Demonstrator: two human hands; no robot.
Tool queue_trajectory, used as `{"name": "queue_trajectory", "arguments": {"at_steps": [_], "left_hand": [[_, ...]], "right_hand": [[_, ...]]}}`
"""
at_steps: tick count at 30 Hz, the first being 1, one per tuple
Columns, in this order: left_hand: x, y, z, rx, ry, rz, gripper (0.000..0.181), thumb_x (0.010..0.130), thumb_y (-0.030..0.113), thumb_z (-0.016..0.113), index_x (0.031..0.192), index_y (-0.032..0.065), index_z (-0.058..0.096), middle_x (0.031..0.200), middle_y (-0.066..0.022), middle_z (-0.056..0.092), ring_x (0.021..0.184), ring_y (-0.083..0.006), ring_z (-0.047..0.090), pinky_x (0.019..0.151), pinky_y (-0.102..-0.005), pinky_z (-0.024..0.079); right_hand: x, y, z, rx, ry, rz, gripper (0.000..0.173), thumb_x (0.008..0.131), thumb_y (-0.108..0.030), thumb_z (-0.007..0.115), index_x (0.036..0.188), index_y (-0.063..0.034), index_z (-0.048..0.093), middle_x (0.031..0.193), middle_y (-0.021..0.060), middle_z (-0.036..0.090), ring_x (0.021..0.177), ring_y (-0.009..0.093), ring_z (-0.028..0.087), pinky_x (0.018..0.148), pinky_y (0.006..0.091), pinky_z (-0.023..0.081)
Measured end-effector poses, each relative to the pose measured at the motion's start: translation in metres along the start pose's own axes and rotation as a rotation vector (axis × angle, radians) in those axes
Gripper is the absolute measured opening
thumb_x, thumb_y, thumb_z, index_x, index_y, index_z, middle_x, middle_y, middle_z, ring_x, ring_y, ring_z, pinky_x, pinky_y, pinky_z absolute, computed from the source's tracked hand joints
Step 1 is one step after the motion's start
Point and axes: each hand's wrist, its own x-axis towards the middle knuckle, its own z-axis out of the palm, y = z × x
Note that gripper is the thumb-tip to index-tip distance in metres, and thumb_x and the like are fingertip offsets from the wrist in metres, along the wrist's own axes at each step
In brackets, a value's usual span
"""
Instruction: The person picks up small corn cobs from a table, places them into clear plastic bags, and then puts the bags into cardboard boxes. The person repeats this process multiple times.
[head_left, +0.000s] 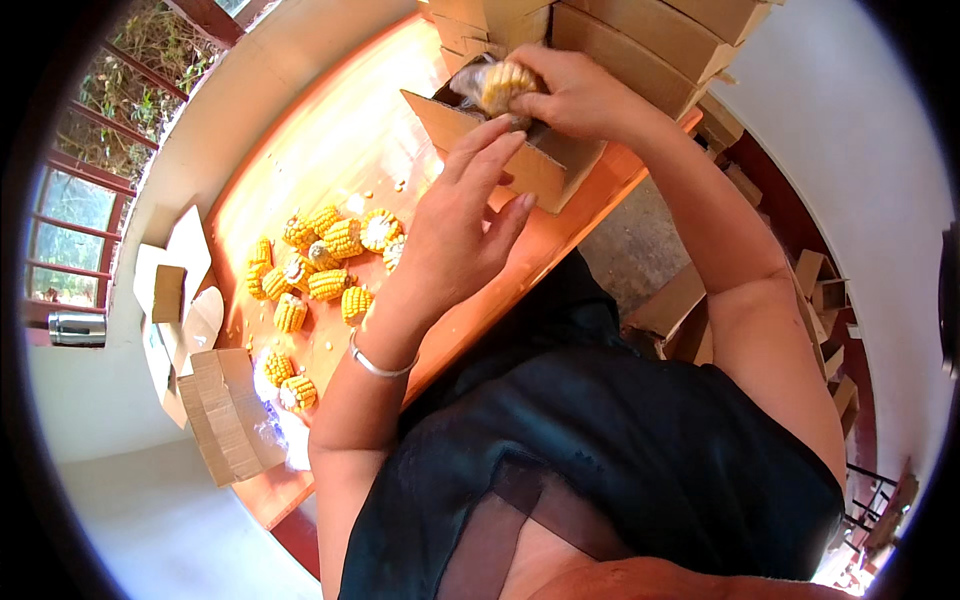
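Observation:
My right hand (570, 90) grips a piece of yellow corn on the cob (507, 81) with clear plastic around or beside it, both blurred. It is over the opening of a cardboard box (517, 169), which hides part of the box's inside. My left hand (465, 217), fingers apart and holding nothing, is just in front of the box with its fingertips close to the corn. A pale bangle (381, 367) circles the left wrist. Several cut corn cob pieces (330, 283) lie on the orange tabletop (337, 135) left of that hand, partly hidden by it.
Stacked cardboard boxes (637, 37) stand behind the open box. Loose kernels (328, 346) dot the table. Two more corn pieces (298, 393) rest by crumpled clear plastic (281, 431) near cardboard flaps (232, 412). A metal cup (77, 329) is by the window. More cardboard lies on the floor.

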Motion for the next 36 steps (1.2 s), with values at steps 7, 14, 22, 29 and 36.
{"name": "queue_trajectory", "arguments": {"at_steps": [7, 14, 22, 29, 36], "left_hand": [[0.009, -0.018, 0.017, 0.286, -0.08, 0.09, 0.045, 0.08, 0.007, 0.068, 0.121, 0.0018, 0.053, 0.121, -0.0188, 0.052, 0.1, -0.0376, 0.059, 0.082, -0.0415, 0.051], [0.0, -0.021, 0.019, 0.296, -0.035, 0.105, 0.029, 0.079, 0.006, 0.066, 0.106, 0.0012, 0.055, 0.112, -0.0192, 0.053, 0.096, -0.039, 0.058, 0.08, -0.0429, 0.051], [-0.007, -0.03, 0.021, 0.28, -0.103, 0.022, 0.033, 0.078, 0.008, 0.067, 0.109, 0.0023, 0.055, 0.117, -0.0201, 0.052, 0.103, -0.0404, 0.057, 0.086, -0.0445, 0.051], [-0.027, -0.023, 0.017, 0.286, 0.031, 0.131, 0.038, 0.08, 0.012, 0.066, 0.116, 0.007, 0.054, 0.132, -0.0213, 0.046, 0.107, -0.0403, 0.058, 0.09, -0.0434, 0.05], [-0.07, -0.005, -0.019, 0.277, 0.144, 0.124, 0.039, 0.08, 0.012, 0.067, 0.117, 0.0071, 0.055, 0.129, -0.0212, 0.049, 0.102, -0.0384, 0.061, 0.085, -0.0423, 0.052]], "right_hand": [[-0.001, 0.017, 0.002, -0.145, -0.175, -0.028, 0.032, 0.087, -0.011, 0.064, 0.116, -0.0034, 0.053, 0.105, 0.0204, 0.064, 0.1, 0.037, 0.06, 0.084, 0.0412, 0.048], [0.022, -0.011, -0.017, -0.45, -0.575, 0.065, 0.035, 0.079, -0.009, 0.067, 0.112, -0.0037, 0.055, 0.101, 0.0191, 0.065, 0.097, 0.037, 0.062, 0.08, 0.0431, 0.048], [0.05, 0.039, 0.024, -0.349, -0.635, -0.007, 0.022, 0.078, -0.004, 0.06, 0.1, -0.0022, 0.065, 0.101, 0.0192, 0.067, 0.088, 0.032, 0.065, 0.075, 0.0423, 0.05], [0.044, 0.042, 0.03, -0.168, -0.391, 0.169, 0.031, 0.09, -0.017, 0.045, 0.108, 0.0014, 0.062, 0.101, 0.0227, 0.066, 0.088, 0.03, 0.061, 0.08, 0.0391, 0.047], [0.04, 0.012, 0.006, -0.156, -0.62, 0.073, 0.029, 0.09, -0.005, 0.048, 0.116, 0.001, 0.059, 0.108, 0.0211, 0.065, 0.096, 0.031, 0.062, 0.085, 0.0386, 0.047]]}}
